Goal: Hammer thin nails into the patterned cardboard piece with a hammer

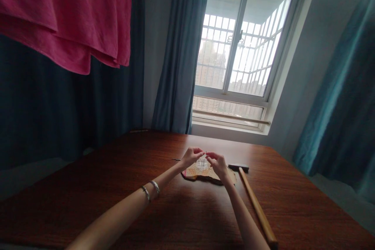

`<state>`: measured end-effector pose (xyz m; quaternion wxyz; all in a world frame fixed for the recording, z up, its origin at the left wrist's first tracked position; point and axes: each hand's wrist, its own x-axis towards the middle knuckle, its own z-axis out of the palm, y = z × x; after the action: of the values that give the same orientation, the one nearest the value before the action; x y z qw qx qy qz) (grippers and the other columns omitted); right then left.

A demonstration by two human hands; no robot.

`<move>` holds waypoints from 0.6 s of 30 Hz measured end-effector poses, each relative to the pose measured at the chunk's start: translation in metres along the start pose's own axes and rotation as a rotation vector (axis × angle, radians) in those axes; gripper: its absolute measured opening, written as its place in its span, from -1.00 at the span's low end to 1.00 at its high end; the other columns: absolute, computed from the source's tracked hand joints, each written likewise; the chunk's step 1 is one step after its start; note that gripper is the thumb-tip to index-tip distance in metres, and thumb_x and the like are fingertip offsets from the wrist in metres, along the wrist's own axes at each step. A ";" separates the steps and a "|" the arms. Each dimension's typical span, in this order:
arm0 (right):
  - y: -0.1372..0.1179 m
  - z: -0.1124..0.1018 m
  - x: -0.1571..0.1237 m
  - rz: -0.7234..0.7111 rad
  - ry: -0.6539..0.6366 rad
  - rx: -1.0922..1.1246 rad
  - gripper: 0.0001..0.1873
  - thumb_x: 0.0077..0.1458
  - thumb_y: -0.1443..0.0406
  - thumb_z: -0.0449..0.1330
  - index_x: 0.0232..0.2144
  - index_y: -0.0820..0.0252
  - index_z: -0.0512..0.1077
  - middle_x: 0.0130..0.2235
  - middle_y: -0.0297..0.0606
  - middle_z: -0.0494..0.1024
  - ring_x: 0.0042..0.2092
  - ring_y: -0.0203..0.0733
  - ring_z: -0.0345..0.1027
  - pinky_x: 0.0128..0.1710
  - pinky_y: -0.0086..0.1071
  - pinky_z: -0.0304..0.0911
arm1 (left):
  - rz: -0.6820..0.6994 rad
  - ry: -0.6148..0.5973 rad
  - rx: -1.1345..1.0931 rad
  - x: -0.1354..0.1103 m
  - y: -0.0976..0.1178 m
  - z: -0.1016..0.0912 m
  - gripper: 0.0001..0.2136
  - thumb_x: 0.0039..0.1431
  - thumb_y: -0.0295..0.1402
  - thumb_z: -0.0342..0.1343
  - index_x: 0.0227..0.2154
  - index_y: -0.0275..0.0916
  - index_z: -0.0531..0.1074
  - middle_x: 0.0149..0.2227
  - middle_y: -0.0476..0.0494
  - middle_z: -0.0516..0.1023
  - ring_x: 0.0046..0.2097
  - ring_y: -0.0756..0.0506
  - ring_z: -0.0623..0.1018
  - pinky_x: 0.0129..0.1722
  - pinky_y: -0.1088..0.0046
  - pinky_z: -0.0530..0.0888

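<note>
My left hand (191, 156) and my right hand (217, 164) are raised close together above the far middle of a brown wooden table (117, 191). Both are pinched, fingertips almost meeting, on something thin between them that I cannot make out; faint threads seem to hang down from it. Directly beneath the hands lies a small flat piece of patterned cloth (202, 172), orange and cream. My left wrist wears two bracelets (150, 190).
A hammer with a long wooden handle (256, 207) and dark head (238, 167) lies right of the cloth. A thin dark object (176, 159) lies left of my left hand. Behind are a barred window (240, 47), blue curtains and hanging pink fabric (64, 11).
</note>
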<state>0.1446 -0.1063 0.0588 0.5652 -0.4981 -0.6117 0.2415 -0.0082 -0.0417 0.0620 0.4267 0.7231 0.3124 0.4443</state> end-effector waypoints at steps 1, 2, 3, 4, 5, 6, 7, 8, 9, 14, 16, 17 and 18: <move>0.006 -0.001 0.003 0.001 0.007 -0.019 -0.67 -0.15 0.14 0.17 -0.37 0.24 0.51 -0.41 -0.18 0.57 -0.39 -0.14 0.41 -0.58 -0.41 0.28 | -0.021 0.039 -0.031 0.004 -0.006 -0.001 -0.66 -0.10 -0.11 0.11 -0.49 -0.36 0.45 -0.68 0.05 0.29 -0.63 0.10 0.24 -0.65 0.59 0.16; 0.013 -0.002 0.007 0.004 0.014 -0.037 -0.68 -0.17 0.14 0.17 -0.39 0.24 0.51 -0.44 -0.19 0.56 -0.40 -0.14 0.41 -0.57 -0.41 0.28 | -0.043 0.086 -0.074 0.008 -0.012 -0.003 -0.66 -0.10 -0.11 0.10 -0.48 -0.35 0.45 -0.67 0.05 0.30 -0.63 0.09 0.25 -0.65 0.59 0.17; 0.019 -0.002 0.010 0.009 0.021 -0.054 -0.69 -0.18 0.14 0.17 -0.42 0.24 0.50 -0.46 -0.19 0.56 -0.41 -0.14 0.41 -0.56 -0.40 0.28 | -0.070 0.135 -0.127 0.012 -0.018 -0.004 -0.67 -0.10 -0.11 0.10 -0.47 -0.35 0.45 -0.65 0.04 0.31 -0.63 0.09 0.27 -0.65 0.58 0.19; 0.026 -0.002 0.013 0.013 0.026 -0.069 -0.70 -0.19 0.14 0.17 -0.44 0.24 0.50 -0.47 -0.20 0.56 -0.42 -0.14 0.40 -0.55 -0.38 0.28 | -0.105 0.179 -0.188 0.015 -0.024 -0.005 -0.67 -0.10 -0.12 0.09 -0.46 -0.35 0.44 -0.64 0.03 0.32 -0.62 0.08 0.29 -0.63 0.58 0.22; 0.033 -0.001 0.015 0.016 0.030 -0.082 -0.71 -0.19 0.14 0.17 -0.46 0.24 0.50 -0.48 -0.21 0.55 -0.43 -0.15 0.40 -0.53 -0.37 0.28 | -0.147 0.218 -0.251 0.018 -0.030 -0.005 -0.67 -0.10 -0.12 0.09 -0.46 -0.35 0.44 -0.62 0.01 0.34 -0.61 0.08 0.31 -0.61 0.57 0.25; 0.039 0.000 0.017 0.018 0.036 -0.094 -0.72 -0.20 0.14 0.17 -0.48 0.24 0.49 -0.48 -0.21 0.55 -0.43 -0.15 0.40 -0.51 -0.37 0.29 | -0.191 0.241 -0.312 0.021 -0.035 -0.005 -0.67 -0.10 -0.13 0.08 -0.46 -0.36 0.43 -0.62 0.00 0.34 -0.60 0.07 0.32 -0.59 0.55 0.28; 0.046 0.002 0.018 0.019 0.043 -0.104 -0.72 -0.20 0.14 0.17 -0.49 0.24 0.49 -0.48 -0.21 0.55 -0.43 -0.15 0.40 -0.48 -0.36 0.29 | -0.232 0.253 -0.367 0.023 -0.040 -0.004 -0.68 -0.10 -0.13 0.08 -0.47 -0.36 0.43 -0.62 0.00 0.35 -0.60 0.07 0.33 -0.57 0.54 0.29; 0.052 0.003 0.019 0.020 0.052 -0.112 -0.72 -0.19 0.14 0.16 -0.50 0.24 0.49 -0.47 -0.21 0.55 -0.42 -0.15 0.40 -0.45 -0.36 0.29 | -0.265 0.250 -0.411 0.024 -0.045 -0.002 -0.68 -0.10 -0.14 0.08 -0.49 -0.37 0.42 -0.62 -0.01 0.34 -0.60 0.07 0.33 -0.56 0.53 0.30; 0.057 0.005 0.020 0.021 0.062 -0.120 -0.72 -0.19 0.14 0.16 -0.50 0.24 0.49 -0.47 -0.21 0.56 -0.41 -0.16 0.41 -0.42 -0.35 0.29 | -0.285 0.239 -0.442 0.025 -0.049 0.000 -0.68 -0.10 -0.14 0.08 -0.50 -0.37 0.42 -0.63 -0.01 0.34 -0.61 0.07 0.33 -0.56 0.52 0.30; 0.076 0.006 0.019 0.024 0.082 -0.145 -0.71 -0.16 0.14 0.14 -0.47 0.25 0.48 -0.46 -0.21 0.56 -0.40 -0.18 0.41 -0.34 -0.35 0.29 | -0.269 0.177 -0.454 0.025 -0.059 0.009 -0.62 -0.06 -0.08 0.02 -0.47 -0.38 0.43 -0.60 -0.04 0.36 -0.57 0.06 0.35 -0.52 0.52 0.31; 0.078 0.005 0.018 0.019 0.069 -0.152 -0.72 -0.16 0.15 0.14 -0.47 0.24 0.49 -0.45 -0.22 0.56 -0.39 -0.18 0.41 -0.33 -0.35 0.29 | -0.243 0.162 -0.416 0.024 -0.059 0.011 -0.58 -0.03 -0.04 -0.02 -0.44 -0.39 0.43 -0.56 -0.07 0.37 -0.52 0.04 0.37 -0.52 0.53 0.31; 0.079 0.005 0.018 0.016 0.061 -0.156 -0.73 -0.15 0.15 0.14 -0.46 0.24 0.49 -0.45 -0.22 0.56 -0.38 -0.18 0.41 -0.32 -0.35 0.29 | -0.228 0.154 -0.390 0.023 -0.059 0.012 -0.56 -0.03 -0.02 -0.03 -0.43 -0.39 0.44 -0.55 -0.08 0.38 -0.50 0.02 0.38 -0.52 0.53 0.30; 0.079 0.005 0.017 0.013 0.054 -0.160 -0.73 -0.15 0.16 0.14 -0.46 0.23 0.49 -0.44 -0.22 0.56 -0.38 -0.18 0.41 -0.32 -0.35 0.30 | -0.213 0.144 -0.360 0.022 -0.058 0.012 -0.55 -0.03 -0.02 -0.03 -0.42 -0.39 0.44 -0.53 -0.10 0.39 -0.48 0.01 0.39 -0.52 0.53 0.30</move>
<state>0.1690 -0.0593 -0.0021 0.5385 -0.5519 -0.6103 0.1818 0.0075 -0.0021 0.0149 0.5701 0.5645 0.3325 0.4957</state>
